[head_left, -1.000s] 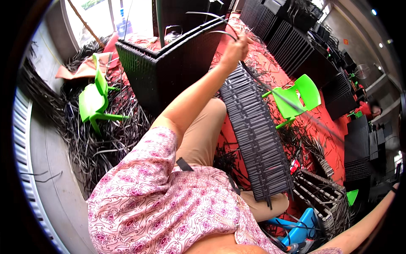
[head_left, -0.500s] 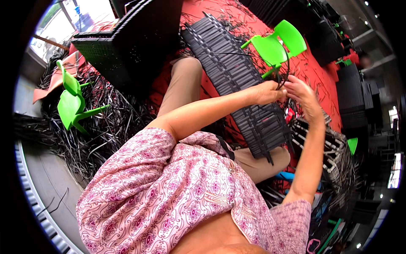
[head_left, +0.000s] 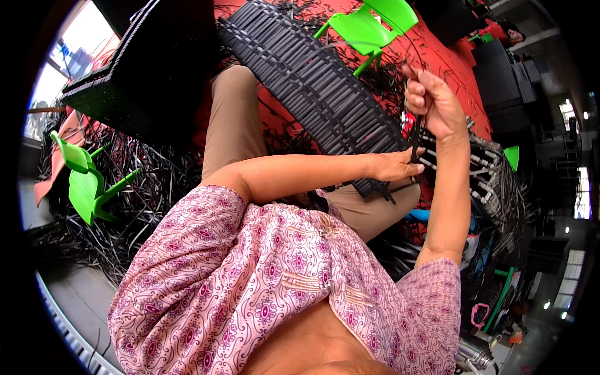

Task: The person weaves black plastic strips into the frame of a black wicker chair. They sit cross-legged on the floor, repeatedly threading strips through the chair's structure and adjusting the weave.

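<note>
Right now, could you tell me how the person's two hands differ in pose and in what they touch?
The left hand lies low and fairly flat against the near end of the black woven panel, whereas the right hand is raised above it, fingers curled. The right hand pinches a thin black strip that hangs down; the left hand meets that strip's lower end with its fingertips. Both hands are bare and work at the panel's same end.

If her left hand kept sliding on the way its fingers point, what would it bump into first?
Most likely the dark strand that the right hand holds up, hanging just beyond the left hand at the end of the woven black panel. Past it lies a half-woven frame. Depth is hard to judge.
</note>
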Available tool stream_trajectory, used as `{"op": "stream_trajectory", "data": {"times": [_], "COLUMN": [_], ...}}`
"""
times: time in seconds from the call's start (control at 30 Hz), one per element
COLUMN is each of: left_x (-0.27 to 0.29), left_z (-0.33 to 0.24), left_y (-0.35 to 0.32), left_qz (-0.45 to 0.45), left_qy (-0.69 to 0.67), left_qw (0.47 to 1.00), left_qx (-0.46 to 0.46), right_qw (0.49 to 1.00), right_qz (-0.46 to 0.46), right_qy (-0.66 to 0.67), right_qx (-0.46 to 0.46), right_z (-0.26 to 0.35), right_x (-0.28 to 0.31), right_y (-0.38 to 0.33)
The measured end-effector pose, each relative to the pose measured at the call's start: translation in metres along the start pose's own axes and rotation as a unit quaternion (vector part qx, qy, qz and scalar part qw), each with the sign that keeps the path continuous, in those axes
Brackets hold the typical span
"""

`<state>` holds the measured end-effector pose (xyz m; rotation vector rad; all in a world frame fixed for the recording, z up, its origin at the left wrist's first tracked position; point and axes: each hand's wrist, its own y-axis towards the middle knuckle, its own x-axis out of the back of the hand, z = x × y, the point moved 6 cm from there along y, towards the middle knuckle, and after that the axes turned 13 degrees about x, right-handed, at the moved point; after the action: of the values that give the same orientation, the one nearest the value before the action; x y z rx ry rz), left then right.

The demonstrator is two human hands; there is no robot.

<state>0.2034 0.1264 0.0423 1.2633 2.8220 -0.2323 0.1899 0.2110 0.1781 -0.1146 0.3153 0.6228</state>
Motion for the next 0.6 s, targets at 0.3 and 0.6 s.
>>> {"op": "stream_trajectory", "data": {"times": [0.3,0.6], "left_x": [0.037,0.205], "left_z": [-0.035,-0.064], "left_y": [-0.046,-0.092], "left_qz": [0.001,-0.213], "left_qy": [0.085,-0.442], "left_qw": [0.996,0.842], "left_qx": [-0.039,-0.226], "right_qw": [0.990,0.961], "right_qz": [-0.046,-0.079], "right_qy": [-0.130,-0.262], "right_qx": [0.011,-0.022], "right_z": [0.032,0.009], "right_x": [0.013,0.043], "right_y": [-0.035,-0.065]}}
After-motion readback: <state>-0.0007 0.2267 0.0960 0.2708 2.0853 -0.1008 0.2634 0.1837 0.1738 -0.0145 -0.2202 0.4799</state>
